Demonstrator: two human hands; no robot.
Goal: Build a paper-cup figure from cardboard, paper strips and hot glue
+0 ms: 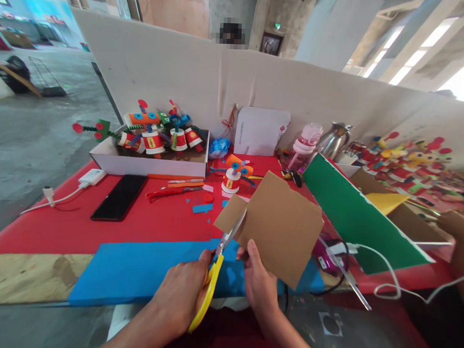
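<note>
My left hand (183, 290) is closed round the yellow handles of a pair of scissors (212, 285). Their blades meet a piece of brown cardboard (285, 224) along a cut, with a smaller flap (230, 213) standing off to the left. Thumb on top, my right hand (259, 279) grips the lower edge of the cardboard above the table. Just beyond the cardboard stands a paper-cup figure (232, 180) with an orange head and blue eyes. Under both hands lies a blue sheet (137, 269).
A white box (148, 166) of cup figures stands back left, near a black phone (119, 198). Red-handled scissors (170, 192) and blue scraps lie mid-table. To the right are a green board (360, 214), a purple device (330, 256) with cables, and another person's hand (456, 227).
</note>
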